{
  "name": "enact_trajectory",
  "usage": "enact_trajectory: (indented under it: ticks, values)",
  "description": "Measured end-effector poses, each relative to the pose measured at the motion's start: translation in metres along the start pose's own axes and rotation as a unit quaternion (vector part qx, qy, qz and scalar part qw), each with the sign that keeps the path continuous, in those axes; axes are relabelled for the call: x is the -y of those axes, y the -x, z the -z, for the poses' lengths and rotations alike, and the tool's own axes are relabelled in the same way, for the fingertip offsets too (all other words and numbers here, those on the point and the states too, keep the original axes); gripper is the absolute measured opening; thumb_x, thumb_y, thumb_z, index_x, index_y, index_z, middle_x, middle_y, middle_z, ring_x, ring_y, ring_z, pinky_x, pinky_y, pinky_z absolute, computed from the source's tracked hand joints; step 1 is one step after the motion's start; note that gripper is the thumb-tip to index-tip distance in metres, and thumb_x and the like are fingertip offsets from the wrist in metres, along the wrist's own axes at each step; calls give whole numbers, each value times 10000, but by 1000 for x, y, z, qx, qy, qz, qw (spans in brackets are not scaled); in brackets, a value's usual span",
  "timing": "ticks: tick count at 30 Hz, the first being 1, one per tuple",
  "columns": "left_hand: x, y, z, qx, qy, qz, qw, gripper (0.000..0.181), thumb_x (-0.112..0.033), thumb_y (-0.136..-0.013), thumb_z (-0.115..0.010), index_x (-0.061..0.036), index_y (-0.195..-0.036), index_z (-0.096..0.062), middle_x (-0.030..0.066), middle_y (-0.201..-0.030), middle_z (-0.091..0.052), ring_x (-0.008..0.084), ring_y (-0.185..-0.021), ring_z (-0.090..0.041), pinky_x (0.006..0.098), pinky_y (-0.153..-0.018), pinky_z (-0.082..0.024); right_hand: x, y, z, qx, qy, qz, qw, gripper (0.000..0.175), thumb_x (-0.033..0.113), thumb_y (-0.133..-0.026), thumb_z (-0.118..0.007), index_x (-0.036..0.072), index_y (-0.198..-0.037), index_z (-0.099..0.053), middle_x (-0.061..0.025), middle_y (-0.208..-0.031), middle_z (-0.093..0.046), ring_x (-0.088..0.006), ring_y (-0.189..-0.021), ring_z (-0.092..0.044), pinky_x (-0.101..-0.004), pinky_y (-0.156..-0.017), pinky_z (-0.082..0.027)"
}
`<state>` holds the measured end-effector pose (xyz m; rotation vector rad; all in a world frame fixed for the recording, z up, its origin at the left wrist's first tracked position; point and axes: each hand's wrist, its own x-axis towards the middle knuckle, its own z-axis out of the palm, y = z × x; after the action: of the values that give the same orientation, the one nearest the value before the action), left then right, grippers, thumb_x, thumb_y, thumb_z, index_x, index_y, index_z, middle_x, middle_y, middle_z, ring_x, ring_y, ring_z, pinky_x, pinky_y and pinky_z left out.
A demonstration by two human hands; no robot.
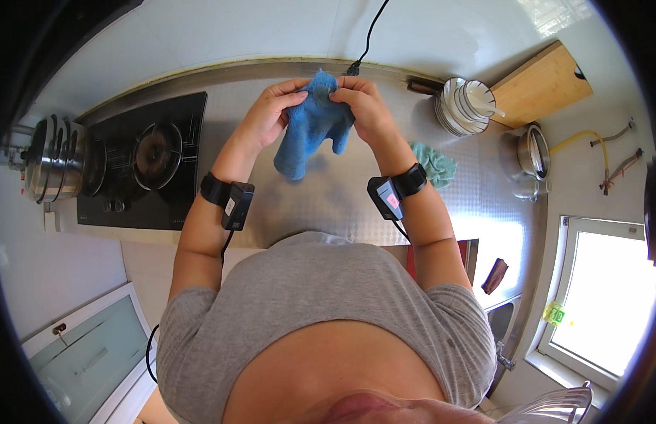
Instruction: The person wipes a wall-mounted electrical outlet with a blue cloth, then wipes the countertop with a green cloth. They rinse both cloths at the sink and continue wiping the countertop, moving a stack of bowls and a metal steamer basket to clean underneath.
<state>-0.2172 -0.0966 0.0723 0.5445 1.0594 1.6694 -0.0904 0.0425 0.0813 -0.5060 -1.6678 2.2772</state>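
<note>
A blue cleaning cloth (315, 119) hangs between my two hands above the steel countertop (328, 206). My left hand (275, 108) pinches its upper left edge between thumb and fingers. On the other side, my right hand (367, 108) grips the upper right edge the same way. The cloth's lower part droops in folds, and a paler patch shows between my thumbs. Beside my right forearm, a crumpled green cloth (435, 164) lies on the counter.
Left is a black gas hob (142, 159) with a steel steamer pot (52, 159). Back right are stacked bowls and plates (460, 108), a knife handle (424, 86), a wooden cutting board (545, 85) and a steel pot (534, 151). A black plug (353, 69) sits behind the cloth; a sink (500, 320) is lower right.
</note>
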Motion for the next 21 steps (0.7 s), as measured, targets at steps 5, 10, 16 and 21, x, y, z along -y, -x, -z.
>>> enact_trajectory:
  ticks: [5,10,16,21]
  values:
    - [-1,-2,-4,23,-17,22,999,289,-120,-871,-521,-18,-1138,-558,57,-1030,-615,137,-935,-579,273,-836,-450,-1,-2,2,-62,-35,-16,997,126,106,-807,-553,-5,-795,-611,-53,-747,-610,-125,-683,-566,-245,-626,-449]
    - [-4,-6,-5,16,24,2,1000,282,-126,-875,-516,-10,-1129,-554,61,-1031,-616,143,-951,-581,275,-856,-446,9,-4,-2,-22,-165,-90,982,138,90,-835,-519,-25,-841,-596,-68,-774,-601,-142,-696,-571,-266,-636,-476]
    - [-1,-11,14,-64,-46,-61,995,340,-215,-913,-477,-69,-1220,-491,36,-1045,-568,133,-982,-528,300,-840,-420,50,-29,-6,-1,-212,83,974,92,49,-848,-535,53,-762,-568,-25,-711,-577,-94,-663,-553,-223,-620,-453]
    - [10,0,41,-131,-56,-41,989,337,-234,-907,-496,-89,-1212,-500,22,-975,-550,120,-889,-510,279,-799,-409,95,-76,-8,-95,-20,315,944,72,55,-826,-602,-17,-825,-601,1,-702,-565,-64,-631,-507,-203,-565,-399]
